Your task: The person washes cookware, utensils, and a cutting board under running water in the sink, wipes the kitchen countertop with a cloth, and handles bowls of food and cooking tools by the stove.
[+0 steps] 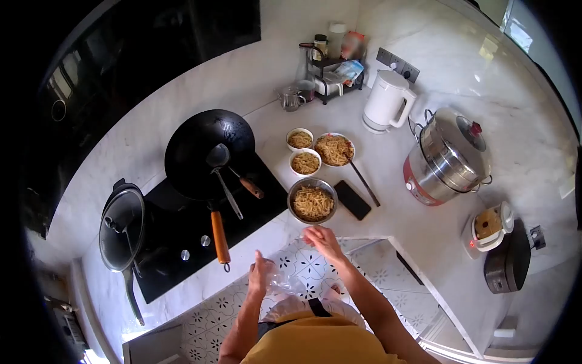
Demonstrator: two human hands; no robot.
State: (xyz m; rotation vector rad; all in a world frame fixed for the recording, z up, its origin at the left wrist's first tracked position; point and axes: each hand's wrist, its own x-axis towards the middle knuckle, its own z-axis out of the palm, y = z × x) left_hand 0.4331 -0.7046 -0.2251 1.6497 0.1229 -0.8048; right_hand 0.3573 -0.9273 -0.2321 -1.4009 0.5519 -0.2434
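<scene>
In the head view my left hand (259, 276) is closed on a clear, crumpled plastic bag (282, 283), which hangs over the floor in front of my body. My right hand (322, 239) is just off the counter edge with its fingers pinched together; whatever is between them is too small to make out. Nearest to it on the counter stands a metal bowl (312, 203) of noodles. Behind that are two small white bowls (305, 162) and a patterned plate (334, 151), all with noodles. Chopsticks (365, 182) rest on the plate's edge, and a black phone (353, 200) lies beside the metal bowl.
A wok (209, 145) with a spatula (227, 188) in it sits on the black cooktop (176, 227), its handle toward me. A lidded pan (121, 230) is at left. A kettle (386, 103), a steamer pot (445, 161) and a small white appliance (485, 227) stand at right.
</scene>
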